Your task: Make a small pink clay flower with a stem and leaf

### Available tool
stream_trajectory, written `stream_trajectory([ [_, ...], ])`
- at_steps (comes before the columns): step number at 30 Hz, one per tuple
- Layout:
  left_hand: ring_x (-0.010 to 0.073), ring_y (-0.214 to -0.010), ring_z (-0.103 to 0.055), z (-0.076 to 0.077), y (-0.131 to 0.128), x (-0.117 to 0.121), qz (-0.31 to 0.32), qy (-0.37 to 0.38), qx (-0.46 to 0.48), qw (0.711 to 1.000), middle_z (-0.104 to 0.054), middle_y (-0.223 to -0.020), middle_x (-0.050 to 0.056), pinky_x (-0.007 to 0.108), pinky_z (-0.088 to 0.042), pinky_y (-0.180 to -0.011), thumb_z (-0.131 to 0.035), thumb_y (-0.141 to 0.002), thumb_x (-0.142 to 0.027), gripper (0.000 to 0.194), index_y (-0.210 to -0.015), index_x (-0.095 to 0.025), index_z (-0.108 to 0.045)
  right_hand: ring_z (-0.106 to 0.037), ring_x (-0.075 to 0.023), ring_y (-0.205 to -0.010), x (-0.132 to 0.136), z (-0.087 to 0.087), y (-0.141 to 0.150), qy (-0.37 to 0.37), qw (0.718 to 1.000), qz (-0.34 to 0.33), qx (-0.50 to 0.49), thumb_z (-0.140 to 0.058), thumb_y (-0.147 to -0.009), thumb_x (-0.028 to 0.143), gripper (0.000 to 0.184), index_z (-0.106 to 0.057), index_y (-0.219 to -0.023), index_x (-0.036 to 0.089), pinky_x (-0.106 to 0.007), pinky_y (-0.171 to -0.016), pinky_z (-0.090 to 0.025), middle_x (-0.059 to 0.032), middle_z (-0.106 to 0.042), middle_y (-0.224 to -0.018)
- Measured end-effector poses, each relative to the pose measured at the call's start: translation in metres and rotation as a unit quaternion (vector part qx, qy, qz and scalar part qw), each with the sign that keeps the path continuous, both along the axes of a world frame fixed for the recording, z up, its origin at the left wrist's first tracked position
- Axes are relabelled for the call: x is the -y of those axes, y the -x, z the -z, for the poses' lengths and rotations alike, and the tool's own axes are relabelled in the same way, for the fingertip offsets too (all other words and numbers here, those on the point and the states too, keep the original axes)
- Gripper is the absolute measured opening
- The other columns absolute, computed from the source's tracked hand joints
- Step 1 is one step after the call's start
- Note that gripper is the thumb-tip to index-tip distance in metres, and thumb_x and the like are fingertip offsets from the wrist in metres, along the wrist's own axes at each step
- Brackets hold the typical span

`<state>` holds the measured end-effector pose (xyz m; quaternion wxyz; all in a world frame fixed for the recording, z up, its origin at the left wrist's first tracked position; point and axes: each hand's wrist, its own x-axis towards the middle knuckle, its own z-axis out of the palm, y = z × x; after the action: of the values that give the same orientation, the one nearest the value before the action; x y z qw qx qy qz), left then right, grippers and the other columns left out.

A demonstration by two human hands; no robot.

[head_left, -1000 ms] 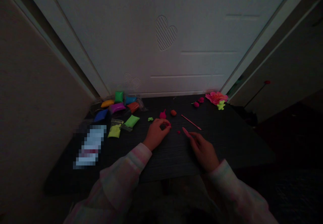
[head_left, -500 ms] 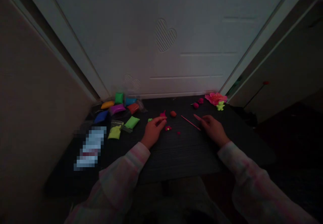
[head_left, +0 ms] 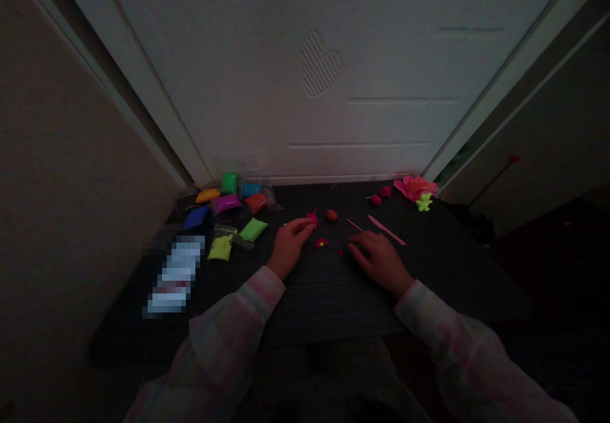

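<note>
My left hand point(head_left: 289, 246) rests on the dark table, thumb and fingers pinched at a pink clay piece point(head_left: 312, 217) with a thin point sticking up. Just right of it is a small red clay flower point(head_left: 322, 243) with a yellow centre. My right hand point(head_left: 378, 259) is low over the table, fingers apart and holding nothing. Its fingertips are beside a tiny red clay ball point(head_left: 341, 253) and partly cover a thin pink stick point(head_left: 354, 225). A pink plastic clay knife point(head_left: 387, 230) lies behind that hand. An orange-red clay ball point(head_left: 332, 215) sits between the hands.
Several bags of coloured clay, including a light green one point(head_left: 253, 229) and a blue one point(head_left: 196, 218), lie at the left. A pixelated bright patch point(head_left: 177, 274) is nearer. Pink clay balls point(head_left: 375, 200), a pink flower point(head_left: 414, 188) and a yellow-green bear point(head_left: 424, 202) stand at back right.
My right hand has let go of the pink clay knife, which now lies on the table, and moved left toward the tiny red ball. My left hand has barely moved. The view has shifted slightly.
</note>
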<state>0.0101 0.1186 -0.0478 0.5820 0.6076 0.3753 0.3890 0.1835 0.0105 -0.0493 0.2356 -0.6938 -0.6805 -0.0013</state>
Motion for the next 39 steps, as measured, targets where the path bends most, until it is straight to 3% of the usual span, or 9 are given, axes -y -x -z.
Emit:
stream_trajectory([
  [2,0.0163,-0.085,-0.058,0.000,0.000,-0.001,-0.006,0.000,0.002,1.000,-0.066,-0.086,0.004,0.030,-0.041,-0.082,-0.057,-0.068,-0.026,0.019,-0.083,-0.016,-0.064,-0.055,-0.0163,-0.082,-0.002,0.000,0.016,0.021,0.999,-0.049,0.003,-0.046,-0.079,0.034,0.021,-0.059,-0.089,0.022,-0.031,-0.075,-0.040,-0.0033,-0.062,-0.087],
  [5,0.0152,-0.081,-0.058,-0.002,0.001,-0.001,-0.019,-0.001,-0.001,1.000,-0.066,-0.080,0.002,0.028,-0.040,-0.080,-0.056,-0.069,-0.024,0.015,-0.079,-0.016,-0.064,-0.056,-0.0161,-0.078,-0.005,0.002,0.023,0.034,0.997,-0.066,0.000,-0.045,-0.080,0.031,0.019,-0.061,-0.085,0.020,-0.031,-0.072,-0.041,-0.0037,-0.062,-0.084],
  [10,0.0132,-0.070,-0.055,-0.002,0.001,-0.002,-0.022,0.009,-0.001,1.000,-0.061,-0.065,-0.001,0.026,-0.039,-0.072,-0.056,-0.069,-0.026,0.012,-0.069,-0.016,-0.063,-0.055,-0.0168,-0.083,-0.009,0.005,0.015,0.021,1.000,-0.020,-0.008,-0.043,-0.081,0.026,0.018,-0.059,-0.087,0.019,-0.031,-0.073,-0.042,-0.0050,-0.061,-0.088],
  [15,0.0105,-0.064,-0.055,0.000,-0.001,0.000,0.004,0.040,0.022,0.999,-0.060,-0.066,-0.002,0.023,-0.039,-0.066,-0.064,-0.062,-0.025,0.014,-0.070,-0.015,-0.058,-0.053,-0.0216,-0.088,-0.016,0.007,0.013,0.008,0.999,0.037,0.004,-0.043,-0.080,0.024,0.021,-0.057,-0.094,0.018,-0.036,-0.074,-0.040,-0.0084,-0.060,-0.094],
  [19,0.0098,-0.062,-0.055,-0.001,-0.001,0.001,0.020,0.059,0.047,0.997,-0.062,-0.064,-0.001,0.023,-0.039,-0.065,-0.065,-0.063,-0.027,0.018,-0.070,-0.015,-0.054,-0.053,-0.0227,-0.086,-0.018,0.008,0.015,0.006,0.999,0.045,0.011,-0.042,-0.080,0.023,0.021,-0.058,-0.093,0.018,-0.037,-0.073,-0.040,-0.0084,-0.060,-0.093],
  [25,0.0089,-0.067,-0.053,0.001,-0.001,0.001,0.021,0.086,0.096,0.991,-0.064,-0.079,0.004,0.023,-0.040,-0.068,-0.053,-0.073,-0.029,0.019,-0.083,-0.013,-0.059,-0.053,-0.0213,-0.087,-0.015,0.008,0.014,-0.020,0.999,0.050,-0.003,-0.042,-0.079,0.024,0.020,-0.057,-0.091,0.018,-0.036,-0.075,-0.041,-0.0084,-0.059,-0.092],
  [34,0.0054,-0.051,-0.047,-0.001,0.001,-0.001,0.028,0.172,0.182,0.968,-0.053,-0.053,-0.003,0.020,-0.038,-0.054,-0.062,-0.065,-0.036,0.025,-0.062,-0.012,-0.055,-0.052,-0.0206,-0.088,-0.014,0.008,0.012,-0.048,0.997,0.049,-0.040,-0.042,-0.079,0.023,0.018,-0.057,-0.088,0.018,-0.036,-0.077,-0.042,-0.0079,-0.058,-0.090],
  [39,0.0073,-0.066,-0.055,-0.004,0.003,-0.001,0.055,0.221,0.227,0.947,-0.061,-0.071,0.002,0.020,-0.042,-0.063,-0.062,-0.067,-0.023,0.012,-0.070,-0.013,-0.057,-0.052,-0.0208,-0.088,-0.014,0.008,0.012,-0.058,0.995,0.054,-0.053,-0.042,-0.078,0.022,0.018,-0.057,-0.088,0.018,-0.037,-0.078,-0.043,-0.0088,-0.057,-0.090],
])
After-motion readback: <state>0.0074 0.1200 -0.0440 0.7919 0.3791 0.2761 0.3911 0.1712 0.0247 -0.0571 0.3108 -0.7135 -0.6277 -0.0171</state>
